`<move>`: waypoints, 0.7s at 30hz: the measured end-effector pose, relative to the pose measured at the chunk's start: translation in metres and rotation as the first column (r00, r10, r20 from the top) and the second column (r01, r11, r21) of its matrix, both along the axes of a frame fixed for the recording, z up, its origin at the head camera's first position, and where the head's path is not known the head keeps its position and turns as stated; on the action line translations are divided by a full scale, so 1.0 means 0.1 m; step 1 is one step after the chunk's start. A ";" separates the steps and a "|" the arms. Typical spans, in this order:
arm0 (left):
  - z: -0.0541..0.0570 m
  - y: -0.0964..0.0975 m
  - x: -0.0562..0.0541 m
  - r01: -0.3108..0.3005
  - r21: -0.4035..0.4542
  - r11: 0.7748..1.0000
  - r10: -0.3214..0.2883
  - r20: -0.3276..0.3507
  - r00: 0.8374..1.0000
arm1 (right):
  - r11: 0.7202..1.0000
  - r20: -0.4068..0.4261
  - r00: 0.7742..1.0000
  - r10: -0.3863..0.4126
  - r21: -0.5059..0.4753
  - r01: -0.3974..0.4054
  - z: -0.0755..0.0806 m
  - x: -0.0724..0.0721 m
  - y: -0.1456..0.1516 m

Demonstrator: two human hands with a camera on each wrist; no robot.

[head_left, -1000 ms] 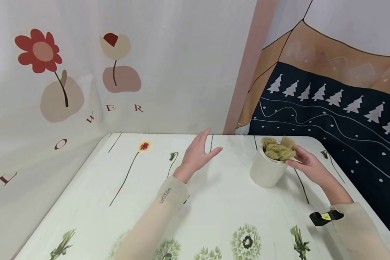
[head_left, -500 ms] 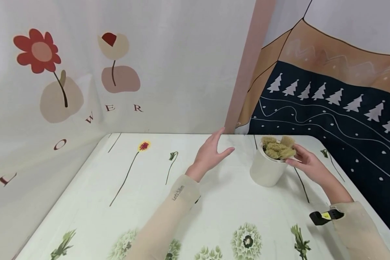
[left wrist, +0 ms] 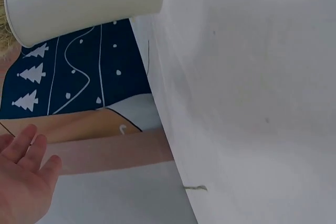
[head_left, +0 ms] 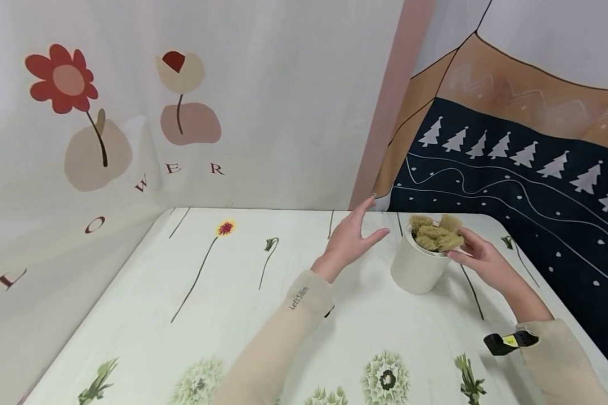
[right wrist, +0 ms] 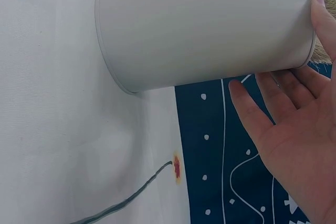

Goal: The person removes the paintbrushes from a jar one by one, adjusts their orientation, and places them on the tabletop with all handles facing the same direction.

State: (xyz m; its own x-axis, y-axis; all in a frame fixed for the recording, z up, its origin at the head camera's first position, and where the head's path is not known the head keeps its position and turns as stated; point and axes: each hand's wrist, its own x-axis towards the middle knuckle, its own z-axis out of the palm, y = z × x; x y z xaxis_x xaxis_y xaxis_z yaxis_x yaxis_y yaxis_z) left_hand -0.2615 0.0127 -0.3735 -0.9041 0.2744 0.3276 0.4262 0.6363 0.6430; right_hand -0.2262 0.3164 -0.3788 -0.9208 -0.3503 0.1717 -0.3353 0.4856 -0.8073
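Observation:
A white cylindrical pot (head_left: 416,270) stands upright on the table, also seen from the side in the right wrist view. Tan-green, bristly tufts (head_left: 436,235) fill its mouth. My right hand (head_left: 483,261) is at the pot's right side near the rim; in the right wrist view the thumb (right wrist: 320,19) lies at the rim and the loosely spread fingers reach the pot's side, some tips hidden behind it. My left hand (head_left: 348,239) is raised left of the pot, fingers extended and thumb spread, holding nothing. In the left wrist view its fingers (left wrist: 32,150) are apart from the pot.
A white tablecloth (head_left: 344,337) printed with flowers and dandelions covers the table. Behind it hangs a pale curtain (head_left: 284,101) with flower prints. At the right is a dark blue cloth (head_left: 486,185) with white trees. A black device (head_left: 509,341) is on my right wrist.
My left hand has moved right across the table, closer to the pot, keeping its fingers extended. The right hand and the pot have stayed in place.

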 end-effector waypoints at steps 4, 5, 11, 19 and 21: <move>0.03 0.08 0.00 0.038 0.041 0.998 -0.037 -0.019 0.999 | 1.000 0.011 1.000 -0.014 0.019 0.013 0.01 0.01 0.01; 0.04 0.10 0.00 0.049 0.049 0.998 -0.048 -0.025 0.999 | 1.000 0.013 1.000 -0.019 0.025 0.018 0.01 0.01 0.01; 0.08 0.17 0.00 0.087 0.071 0.994 -0.084 -0.046 0.995 | 1.000 0.028 0.999 -0.022 0.021 0.021 0.02 0.00 0.00; 0.12 0.28 0.03 0.142 0.075 0.987 -0.137 -0.066 0.988 | 1.000 -0.001 1.000 0.002 -0.007 -0.002 -0.02 0.00 0.01; 0.13 0.30 0.03 0.153 0.070 0.986 -0.147 -0.083 0.986 | 1.000 -0.011 1.000 0.010 -0.019 -0.010 -0.03 0.00 0.01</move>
State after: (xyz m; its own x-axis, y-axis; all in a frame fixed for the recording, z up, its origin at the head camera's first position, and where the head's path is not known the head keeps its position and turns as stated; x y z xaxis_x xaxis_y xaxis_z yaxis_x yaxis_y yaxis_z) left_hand -0.2582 0.0426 -0.3610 -0.8255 0.3769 0.4201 0.5636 0.5115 0.6486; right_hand -0.2264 0.3177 -0.3816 -0.9151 -0.3564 0.1886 -0.3493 0.4668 -0.8124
